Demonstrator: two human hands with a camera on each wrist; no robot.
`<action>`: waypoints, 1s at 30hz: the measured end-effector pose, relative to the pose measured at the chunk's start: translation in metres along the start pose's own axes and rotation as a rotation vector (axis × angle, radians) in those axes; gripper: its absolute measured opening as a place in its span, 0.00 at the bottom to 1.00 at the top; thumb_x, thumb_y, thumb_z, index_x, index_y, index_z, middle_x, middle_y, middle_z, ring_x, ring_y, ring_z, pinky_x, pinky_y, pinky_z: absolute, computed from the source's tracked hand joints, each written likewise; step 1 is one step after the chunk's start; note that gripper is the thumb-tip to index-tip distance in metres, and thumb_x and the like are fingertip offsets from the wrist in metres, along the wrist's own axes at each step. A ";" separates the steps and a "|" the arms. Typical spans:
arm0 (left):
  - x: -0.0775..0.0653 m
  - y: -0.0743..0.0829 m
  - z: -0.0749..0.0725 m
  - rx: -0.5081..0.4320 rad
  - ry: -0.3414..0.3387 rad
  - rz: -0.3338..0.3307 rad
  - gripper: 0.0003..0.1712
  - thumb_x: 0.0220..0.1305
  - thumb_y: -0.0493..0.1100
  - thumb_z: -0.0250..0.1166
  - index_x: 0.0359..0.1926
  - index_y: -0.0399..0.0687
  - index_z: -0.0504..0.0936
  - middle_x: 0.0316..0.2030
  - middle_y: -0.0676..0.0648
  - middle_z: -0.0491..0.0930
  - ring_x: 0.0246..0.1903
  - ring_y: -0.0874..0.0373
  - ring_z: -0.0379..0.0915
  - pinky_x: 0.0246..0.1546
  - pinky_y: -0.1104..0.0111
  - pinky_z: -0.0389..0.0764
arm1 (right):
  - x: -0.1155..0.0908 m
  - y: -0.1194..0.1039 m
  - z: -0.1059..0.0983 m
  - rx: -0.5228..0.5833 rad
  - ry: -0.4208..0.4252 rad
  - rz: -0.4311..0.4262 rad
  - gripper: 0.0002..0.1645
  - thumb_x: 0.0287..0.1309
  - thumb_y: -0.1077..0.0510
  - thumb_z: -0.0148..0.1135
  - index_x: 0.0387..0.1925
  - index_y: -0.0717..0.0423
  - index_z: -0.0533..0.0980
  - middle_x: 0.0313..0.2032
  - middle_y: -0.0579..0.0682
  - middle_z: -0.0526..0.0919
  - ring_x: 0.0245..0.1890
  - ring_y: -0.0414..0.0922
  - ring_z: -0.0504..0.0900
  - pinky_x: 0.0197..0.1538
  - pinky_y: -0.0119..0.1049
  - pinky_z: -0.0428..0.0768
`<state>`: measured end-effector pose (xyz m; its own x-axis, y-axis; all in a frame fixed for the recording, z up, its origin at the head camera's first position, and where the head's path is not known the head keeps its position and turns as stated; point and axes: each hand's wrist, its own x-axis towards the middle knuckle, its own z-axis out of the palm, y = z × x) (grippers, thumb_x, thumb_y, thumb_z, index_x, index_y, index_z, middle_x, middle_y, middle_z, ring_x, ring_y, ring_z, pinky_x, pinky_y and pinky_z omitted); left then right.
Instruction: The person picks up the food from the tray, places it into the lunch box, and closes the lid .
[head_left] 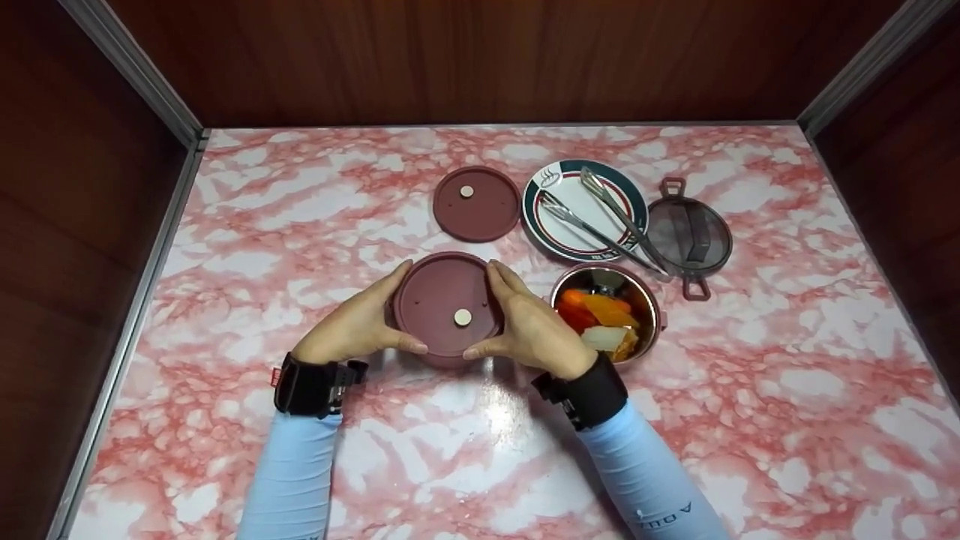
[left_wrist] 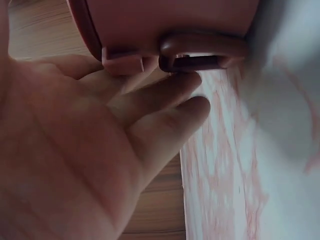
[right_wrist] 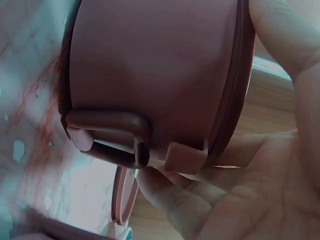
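Between my hands a dusty-red lunch pot stands on the table, its lid on top with a small cream-coloured knob. My left hand holds the lid's left side, thumb on the near rim. In the left wrist view its fingers lie under a side clip, close to the pot's handle. Opposite it, my right hand holds the right side, thumb also at the near rim, fingers against another clip and beside the handle. The pot's inside is hidden.
Right of my right hand is a second pot with orange vegetable pieces and a pale piece. Behind are another red lid, a plate carrying metal tongs, and a translucent dark lid with two handles.
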<state>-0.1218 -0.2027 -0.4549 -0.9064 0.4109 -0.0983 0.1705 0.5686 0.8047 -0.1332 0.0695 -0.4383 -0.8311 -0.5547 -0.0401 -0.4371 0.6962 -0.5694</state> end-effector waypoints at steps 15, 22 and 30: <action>0.002 0.007 0.002 -0.068 0.023 0.075 0.62 0.39 0.55 0.84 0.73 0.50 0.59 0.62 0.52 0.71 0.61 0.57 0.67 0.63 0.58 0.67 | 0.002 -0.001 -0.007 0.082 -0.041 0.042 0.75 0.38 0.39 0.81 0.77 0.63 0.47 0.75 0.63 0.49 0.74 0.53 0.54 0.72 0.43 0.58; -0.001 0.008 0.004 -0.078 0.026 0.025 0.64 0.39 0.55 0.84 0.73 0.48 0.58 0.63 0.48 0.70 0.61 0.54 0.67 0.63 0.56 0.67 | 0.005 -0.001 -0.009 0.090 -0.090 0.067 0.72 0.42 0.40 0.79 0.77 0.59 0.46 0.76 0.60 0.48 0.74 0.52 0.52 0.72 0.43 0.57; -0.001 0.010 0.007 -0.049 0.038 0.018 0.66 0.39 0.55 0.84 0.73 0.43 0.55 0.64 0.45 0.68 0.61 0.52 0.67 0.63 0.56 0.67 | 0.006 -0.001 -0.010 0.076 -0.081 0.046 0.72 0.41 0.42 0.81 0.77 0.62 0.48 0.76 0.60 0.50 0.74 0.51 0.53 0.73 0.42 0.54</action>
<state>-0.1163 -0.1924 -0.4507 -0.9174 0.3932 -0.0620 0.1689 0.5256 0.8338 -0.1416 0.0700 -0.4297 -0.8177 -0.5602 -0.1324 -0.3695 0.6871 -0.6256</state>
